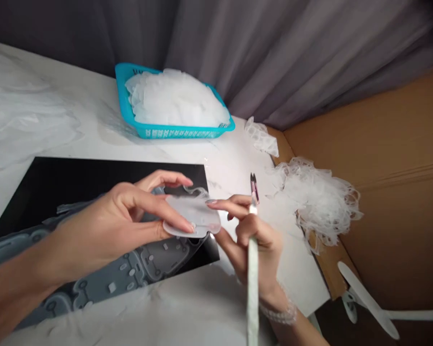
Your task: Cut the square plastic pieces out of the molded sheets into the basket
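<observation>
Over the right part of the black mat (104, 175), in the head view, the left hand (126, 211) pinches a cloudy plastic piece (197, 211) at its left end, thumb and index finger closed on it. The right hand (261, 240) curls closed around a white stick (253, 288), its thumb and a fingertip at the piece's right edge. Beneath the left hand, a clear plastic sheet (104, 283) lies partly on the mat. Farther back on the surface (231, 175), a blue basket (122, 96) holds heaped white pieces (180, 98); far right, stringy scraps (317, 192) pile against cardboard (393, 154).
</observation>
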`<state>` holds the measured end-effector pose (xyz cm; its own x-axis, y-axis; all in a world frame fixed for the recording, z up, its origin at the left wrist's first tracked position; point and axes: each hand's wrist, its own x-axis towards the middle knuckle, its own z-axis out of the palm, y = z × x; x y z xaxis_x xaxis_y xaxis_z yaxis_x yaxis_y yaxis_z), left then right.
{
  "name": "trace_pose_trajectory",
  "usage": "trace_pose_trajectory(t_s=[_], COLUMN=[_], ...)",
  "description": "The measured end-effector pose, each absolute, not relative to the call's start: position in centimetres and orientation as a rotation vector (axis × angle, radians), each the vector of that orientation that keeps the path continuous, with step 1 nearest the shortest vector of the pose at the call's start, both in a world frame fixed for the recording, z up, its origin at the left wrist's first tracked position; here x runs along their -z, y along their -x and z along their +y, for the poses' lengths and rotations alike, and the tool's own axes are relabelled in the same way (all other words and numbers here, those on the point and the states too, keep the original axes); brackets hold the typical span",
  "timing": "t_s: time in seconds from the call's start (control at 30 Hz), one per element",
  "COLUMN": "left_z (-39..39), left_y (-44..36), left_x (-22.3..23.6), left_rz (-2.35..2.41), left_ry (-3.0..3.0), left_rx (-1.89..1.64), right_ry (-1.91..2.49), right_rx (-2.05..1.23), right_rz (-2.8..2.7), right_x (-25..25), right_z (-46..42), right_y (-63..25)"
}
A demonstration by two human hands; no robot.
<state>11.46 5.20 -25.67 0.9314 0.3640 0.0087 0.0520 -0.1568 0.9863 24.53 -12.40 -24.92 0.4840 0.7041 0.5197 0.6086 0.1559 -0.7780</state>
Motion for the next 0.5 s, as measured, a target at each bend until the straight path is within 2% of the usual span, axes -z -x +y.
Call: trace_pose_trajectory(t_s=[0.23, 0.37, 0.5], left_z=[6.1, 7.1, 7.7], left_y=[-11.9, -11.4, -10.9], left_x=[25.3, 24.1, 23.3], left_rz=[0.665, 0.739, 0.714], left_ry=[-1.439, -1.523, -1.592], left_rx=[-0.263, -0.323, -0.356], right_ry=[1.638, 1.488, 1.551], right_rx=[-0.326, -0.314, -0.228], right_rz=[-1.051, -1.086, -1.157], right_x=[23.9, 22.1, 22.0], right_z=[-7.3, 1.8, 11.1], right_y=[-29.0, -32.2, -33.2])
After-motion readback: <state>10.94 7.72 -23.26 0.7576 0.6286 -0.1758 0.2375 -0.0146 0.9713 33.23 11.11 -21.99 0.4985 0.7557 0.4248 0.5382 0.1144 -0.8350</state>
